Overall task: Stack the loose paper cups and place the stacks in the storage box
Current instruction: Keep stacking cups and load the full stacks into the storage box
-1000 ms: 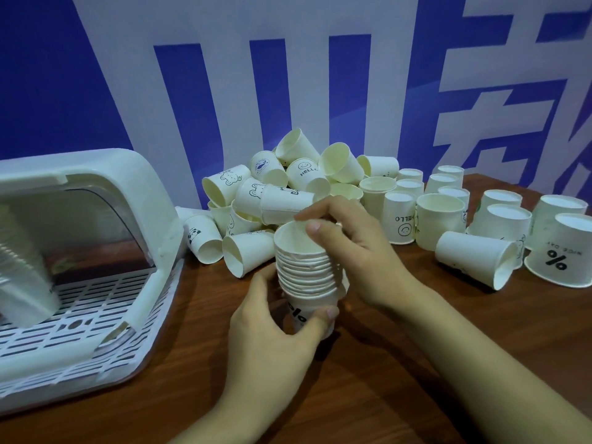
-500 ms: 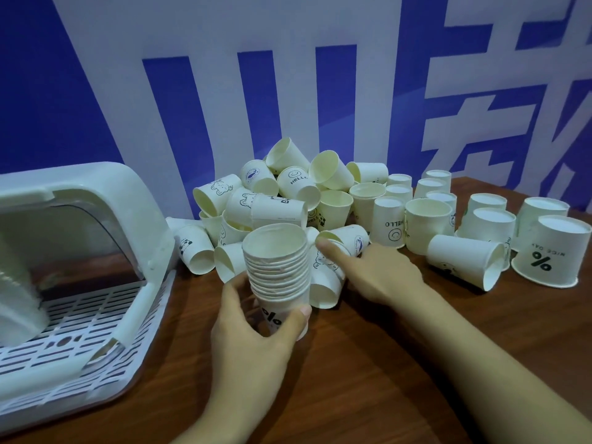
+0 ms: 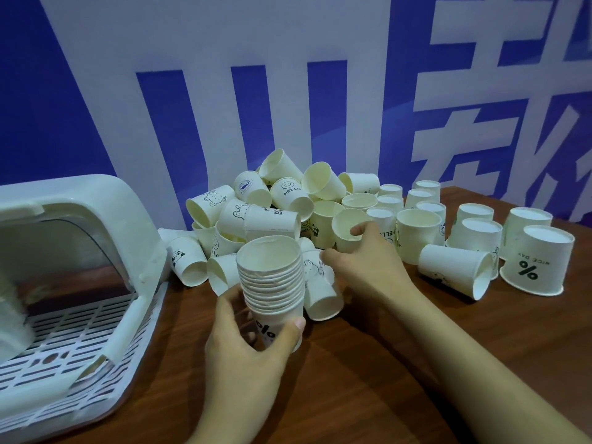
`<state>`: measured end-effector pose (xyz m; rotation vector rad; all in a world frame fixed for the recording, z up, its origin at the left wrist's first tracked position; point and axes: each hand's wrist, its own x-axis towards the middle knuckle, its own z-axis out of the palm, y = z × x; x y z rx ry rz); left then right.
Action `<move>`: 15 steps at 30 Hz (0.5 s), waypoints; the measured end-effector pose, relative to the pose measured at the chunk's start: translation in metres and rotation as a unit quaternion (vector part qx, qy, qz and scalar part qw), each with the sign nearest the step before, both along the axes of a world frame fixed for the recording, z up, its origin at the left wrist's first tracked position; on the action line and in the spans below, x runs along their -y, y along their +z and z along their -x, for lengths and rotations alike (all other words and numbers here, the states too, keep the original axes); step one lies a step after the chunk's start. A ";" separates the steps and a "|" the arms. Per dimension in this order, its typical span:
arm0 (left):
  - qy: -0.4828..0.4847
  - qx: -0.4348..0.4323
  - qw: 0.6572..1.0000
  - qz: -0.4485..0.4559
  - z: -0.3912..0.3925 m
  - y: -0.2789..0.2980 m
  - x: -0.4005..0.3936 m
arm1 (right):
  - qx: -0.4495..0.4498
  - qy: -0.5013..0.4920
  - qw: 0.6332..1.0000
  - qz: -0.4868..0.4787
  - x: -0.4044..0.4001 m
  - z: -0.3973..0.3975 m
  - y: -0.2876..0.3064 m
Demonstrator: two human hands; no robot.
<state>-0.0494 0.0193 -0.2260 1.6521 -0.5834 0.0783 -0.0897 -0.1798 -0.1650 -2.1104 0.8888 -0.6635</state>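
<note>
Head view | left hand (image 3: 248,344) grasps the cup stack (image 3: 272,283) near its base, axis upright, mouth up, over the tabletop (image 3: 368,379) | right hand (image 3: 362,264) pinches a loose cup (image 3: 347,230) in the pile, mouth tilted toward the camera | storage box (image 3: 80,283) stands left.

Matt paper cups (image 3: 270,277); smooth wood table (image 3: 384,379); glossy plastic box (image 3: 96,213).

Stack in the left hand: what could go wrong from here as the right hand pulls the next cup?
1. The left hand grips only the bottom of the stack, so the tall top may tip or fan when another cup goes on.
2. The right hand pinches a cup at the pile, so leaning neighbours could tumble across the table.
</note>
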 end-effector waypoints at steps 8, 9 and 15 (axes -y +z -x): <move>-0.007 0.008 1.000 0.002 -0.002 -0.003 -0.001 | -0.133 0.077 0.987 0.037 -0.020 0.000 -0.012; -0.009 0.006 1.000 0.003 -0.002 -0.002 -0.001 | -0.139 0.087 0.986 0.041 -0.021 0.000 -0.013; -0.004 0.010 1.000 -0.002 -0.002 -0.002 -0.001 | -0.115 0.109 0.987 0.000 -0.009 -0.007 -0.017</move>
